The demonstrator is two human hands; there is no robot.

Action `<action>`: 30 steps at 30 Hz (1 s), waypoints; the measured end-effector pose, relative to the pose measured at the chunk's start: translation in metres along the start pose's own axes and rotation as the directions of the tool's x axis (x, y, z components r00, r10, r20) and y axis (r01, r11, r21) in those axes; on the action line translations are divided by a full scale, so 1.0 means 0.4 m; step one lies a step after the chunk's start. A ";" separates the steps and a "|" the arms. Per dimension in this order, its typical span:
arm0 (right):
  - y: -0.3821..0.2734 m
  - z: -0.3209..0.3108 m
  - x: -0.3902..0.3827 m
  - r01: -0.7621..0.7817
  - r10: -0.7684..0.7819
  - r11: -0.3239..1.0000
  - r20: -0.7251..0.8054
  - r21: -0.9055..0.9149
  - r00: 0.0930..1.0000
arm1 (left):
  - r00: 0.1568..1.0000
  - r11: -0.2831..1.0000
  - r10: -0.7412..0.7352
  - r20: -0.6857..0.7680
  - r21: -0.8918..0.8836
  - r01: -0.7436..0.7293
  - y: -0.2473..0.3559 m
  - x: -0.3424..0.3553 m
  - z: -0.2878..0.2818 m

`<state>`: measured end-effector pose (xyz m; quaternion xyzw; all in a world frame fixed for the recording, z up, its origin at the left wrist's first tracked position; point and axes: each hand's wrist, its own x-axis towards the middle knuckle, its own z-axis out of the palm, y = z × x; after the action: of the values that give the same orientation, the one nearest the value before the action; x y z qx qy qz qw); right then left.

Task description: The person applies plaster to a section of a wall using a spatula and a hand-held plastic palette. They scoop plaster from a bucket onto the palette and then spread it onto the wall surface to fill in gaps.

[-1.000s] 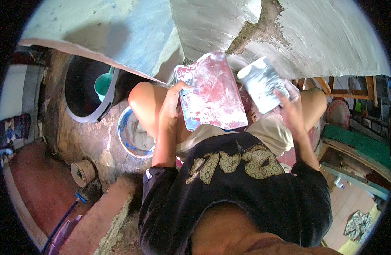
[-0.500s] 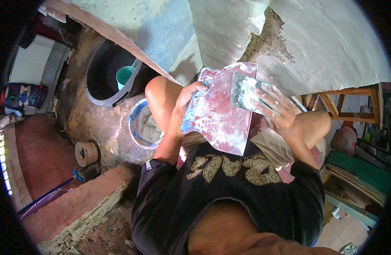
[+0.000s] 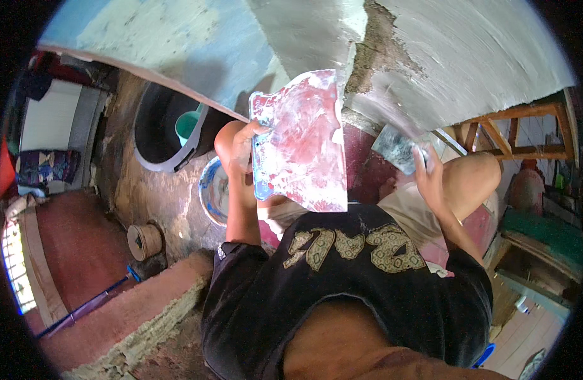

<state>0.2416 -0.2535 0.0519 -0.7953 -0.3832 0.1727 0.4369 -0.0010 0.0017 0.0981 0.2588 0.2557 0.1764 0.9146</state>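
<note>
Left hand (image 3: 244, 144) is gripping a white-smeared red board (image 3: 301, 149) by its left edge, thumb on top; board is hanging before the torso. Right hand (image 3: 429, 174), curled nearly closed, is holding a grey flat blade (image 3: 393, 149), apart, right of board.

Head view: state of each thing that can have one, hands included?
Left hand, gripping the red board.
Red board, smeared whitish.
Right hand, gripping the grey scraper.
Grey scraper, smeared, apart from the board.
Black tub, open, green dipper inside.
Bucket, open, partly behind left forearm.
Wall, pale with a rough brown patch.
</note>
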 end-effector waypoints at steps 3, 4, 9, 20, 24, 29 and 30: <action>-0.002 0.047 0.012 -0.543 0.435 0.423 0.364 0.725 0.824 | 0.989 0.998 -0.049 -0.138 0.038 0.055 -0.016 0.035 -0.051; -0.001 0.059 0.003 -0.524 0.387 0.443 0.371 0.728 0.844 | 0.984 0.995 -0.034 -0.174 0.088 0.050 -0.028 0.047 -0.064; -0.076 0.027 0.043 -0.298 0.229 0.819 0.198 0.490 0.953 | 0.956 0.972 -0.139 -0.258 0.149 0.181 -0.074 0.083 -0.118; -0.148 0.030 0.262 -0.124 0.055 0.974 0.331 0.190 0.942 | 0.762 0.925 0.238 0.602 0.099 -0.367 -0.144 0.105 -0.192; -0.127 0.052 0.255 -0.178 0.073 0.960 0.421 0.216 0.904 | 0.823 0.824 -0.567 -0.046 -0.012 0.567 -0.053 0.103 -0.075; -0.119 0.117 0.189 -0.241 0.092 0.948 0.545 0.209 0.834 | 0.842 0.849 -0.527 -0.116 -0.110 0.516 -0.082 0.118 -0.086; -0.137 0.127 0.174 -0.251 0.028 0.921 0.594 0.297 0.804 | 0.844 0.855 -0.518 -0.139 -0.063 0.514 -0.093 0.129 -0.122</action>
<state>0.2304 -0.1541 0.0730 -0.6372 -0.3985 0.5056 0.4238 0.0204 0.0139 0.0217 0.1559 0.3823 -0.0538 0.9092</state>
